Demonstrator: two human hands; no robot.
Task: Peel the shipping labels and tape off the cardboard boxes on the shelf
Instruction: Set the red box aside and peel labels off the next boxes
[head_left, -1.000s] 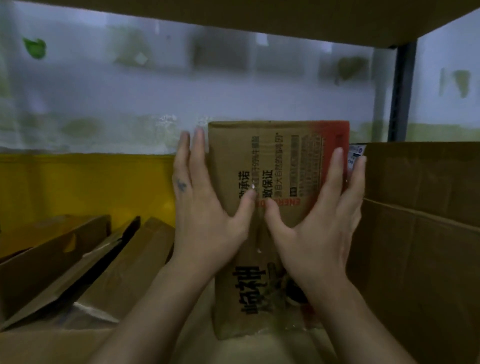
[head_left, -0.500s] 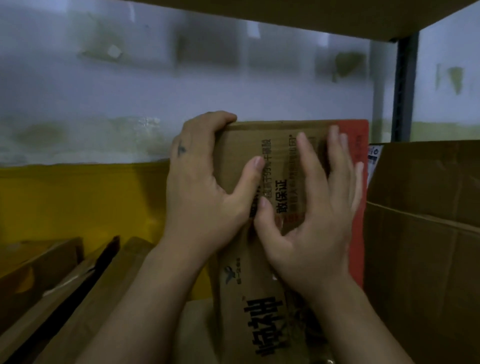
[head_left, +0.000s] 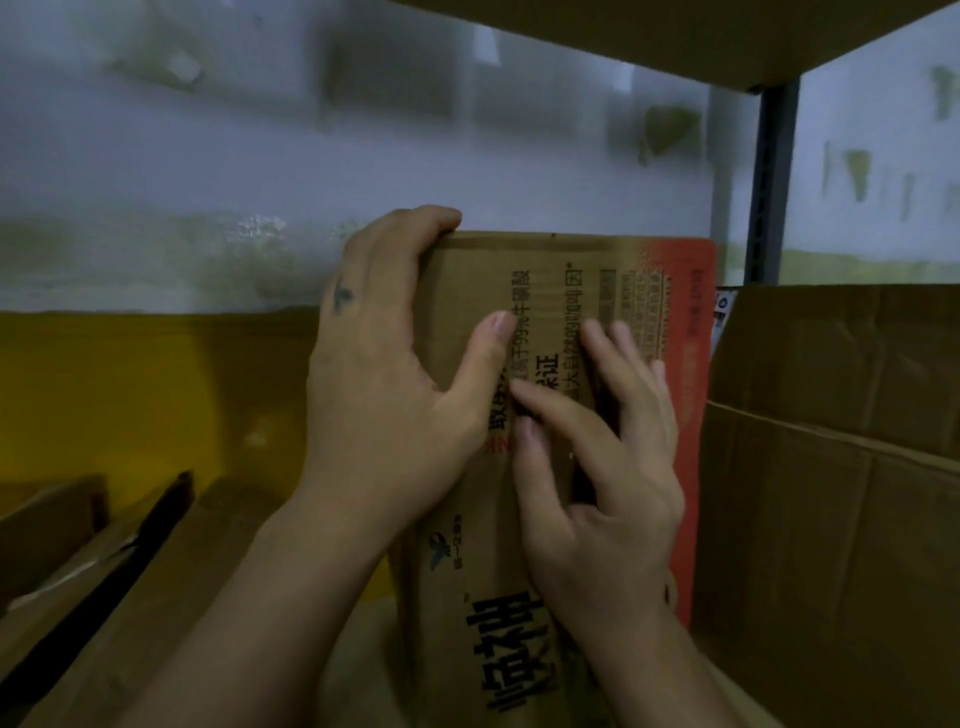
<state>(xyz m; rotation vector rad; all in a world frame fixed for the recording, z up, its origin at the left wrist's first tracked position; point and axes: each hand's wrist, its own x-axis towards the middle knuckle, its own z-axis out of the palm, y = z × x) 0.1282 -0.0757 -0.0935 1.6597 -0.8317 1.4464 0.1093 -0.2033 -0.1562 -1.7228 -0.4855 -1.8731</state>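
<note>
Upright brown printed cardboard box with a red right edge (head_left: 566, 291), standing mid-shelf against a larger plain brown carton (head_left: 841, 467). Left hand (head_left: 384, 395) grips its top-left corner, fingers curled over, thumb pressed on the face. Right hand (head_left: 608, 483) lies on the face, fingers close together, pinching nothing visible.

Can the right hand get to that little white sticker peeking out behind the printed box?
Probably not yet. The sticker is wedged between the printed box and the plain box, and the right hand lies on the printed front.

Printed cardboard box (head_left: 566, 291), black Chinese characters, "99" legible, rest blurred
</note>
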